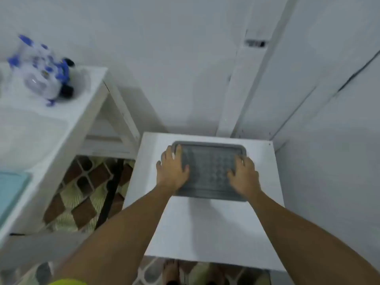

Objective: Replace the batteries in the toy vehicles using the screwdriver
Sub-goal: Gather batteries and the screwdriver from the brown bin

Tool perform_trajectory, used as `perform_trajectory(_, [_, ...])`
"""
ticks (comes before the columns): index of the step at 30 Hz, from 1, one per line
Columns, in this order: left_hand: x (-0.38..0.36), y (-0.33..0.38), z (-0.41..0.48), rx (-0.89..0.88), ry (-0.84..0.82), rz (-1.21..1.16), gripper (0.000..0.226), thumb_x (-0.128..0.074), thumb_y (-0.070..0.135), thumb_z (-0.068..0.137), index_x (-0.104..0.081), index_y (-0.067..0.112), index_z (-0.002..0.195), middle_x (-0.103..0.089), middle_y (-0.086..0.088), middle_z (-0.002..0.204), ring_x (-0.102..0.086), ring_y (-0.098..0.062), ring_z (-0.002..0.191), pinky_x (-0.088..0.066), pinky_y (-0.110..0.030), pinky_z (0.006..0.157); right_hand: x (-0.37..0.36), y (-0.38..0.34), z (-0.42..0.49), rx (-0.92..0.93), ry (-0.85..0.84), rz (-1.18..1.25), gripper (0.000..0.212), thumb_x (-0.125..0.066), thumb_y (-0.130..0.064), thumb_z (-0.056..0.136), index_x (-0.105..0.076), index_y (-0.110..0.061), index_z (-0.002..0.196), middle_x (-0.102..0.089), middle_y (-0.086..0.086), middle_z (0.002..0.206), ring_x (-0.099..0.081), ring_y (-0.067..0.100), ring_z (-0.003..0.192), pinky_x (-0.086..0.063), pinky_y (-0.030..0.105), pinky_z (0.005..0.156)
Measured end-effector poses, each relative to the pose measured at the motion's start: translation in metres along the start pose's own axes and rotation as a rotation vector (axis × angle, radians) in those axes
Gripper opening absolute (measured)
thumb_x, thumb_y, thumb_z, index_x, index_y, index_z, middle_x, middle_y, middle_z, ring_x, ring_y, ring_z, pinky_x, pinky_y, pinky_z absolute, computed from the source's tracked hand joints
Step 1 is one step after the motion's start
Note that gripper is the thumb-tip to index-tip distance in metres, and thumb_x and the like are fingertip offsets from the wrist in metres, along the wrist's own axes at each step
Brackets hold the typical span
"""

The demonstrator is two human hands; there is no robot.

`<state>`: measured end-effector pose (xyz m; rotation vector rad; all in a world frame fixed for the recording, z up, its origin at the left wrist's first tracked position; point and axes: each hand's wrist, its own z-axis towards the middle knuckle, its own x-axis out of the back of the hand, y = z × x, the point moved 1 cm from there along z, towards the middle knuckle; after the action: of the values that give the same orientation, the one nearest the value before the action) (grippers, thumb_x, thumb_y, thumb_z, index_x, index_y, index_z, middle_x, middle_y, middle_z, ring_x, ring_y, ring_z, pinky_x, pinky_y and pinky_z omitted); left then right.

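Note:
A grey tray (209, 143) lies on a small white table (205, 229), near its far edge. A blurred grid of small round shapes shows inside the tray; I cannot tell what they are. My left hand (171, 171) grips the tray's left edge, fingers over the rim and thumb on the inside. My right hand (243, 175) grips the right edge the same way. A white and blue toy vehicle (46, 73) stands on the long white table (51, 124) at the far left, blurred. No screwdriver is in view.
A light blue flat thing (10, 188) lies at the left edge of the long table. White walls close in behind and to the right of the small table. Patterned floor tiles (82, 198) show between the tables, and a bare foot (170, 272) below.

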<state>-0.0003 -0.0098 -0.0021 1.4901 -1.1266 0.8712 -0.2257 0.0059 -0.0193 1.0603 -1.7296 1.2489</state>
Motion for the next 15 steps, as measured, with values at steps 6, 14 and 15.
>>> perform_trajectory(6, [-0.066, -0.027, -0.001, 0.159, 0.024, -0.151, 0.047, -0.052, 0.026, 0.100, -0.040, 0.011, 0.143, -0.043, -0.014, 0.143, -0.047, -0.032, 0.123, -0.046, -0.043, 0.100, -0.053, 0.040, -0.008, -0.181, 0.091, 0.235, 0.048, -0.052, -0.017, 0.096, -0.038, -0.012, 0.142, -0.046, 0.021, 0.129, -0.045, 0.039, 0.117, -0.044, 0.046, 0.091])
perform_trajectory(14, [-0.071, -0.038, 0.003, 0.139, 0.169, -0.289, 0.035, -0.050, 0.010, 0.101, -0.057, 0.006, 0.136, -0.059, -0.013, 0.134, -0.058, -0.032, 0.117, -0.045, -0.039, 0.105, -0.048, 0.046, 0.011, -0.227, 0.161, 0.219, 0.028, -0.043, -0.022, 0.102, -0.044, -0.013, 0.128, -0.060, 0.013, 0.108, -0.061, 0.031, 0.093, -0.049, 0.037, 0.078])
perform_trajectory(15, [-0.071, -0.039, 0.005, 0.140, 0.175, -0.302, 0.034, -0.050, 0.010, 0.101, -0.058, 0.005, 0.135, -0.061, -0.013, 0.133, -0.058, -0.032, 0.116, -0.045, -0.038, 0.105, -0.048, 0.047, 0.012, -0.219, 0.148, 0.194, 0.031, -0.042, -0.023, 0.102, -0.042, -0.015, 0.132, -0.060, 0.012, 0.109, -0.061, 0.031, 0.094, -0.050, 0.038, 0.081])
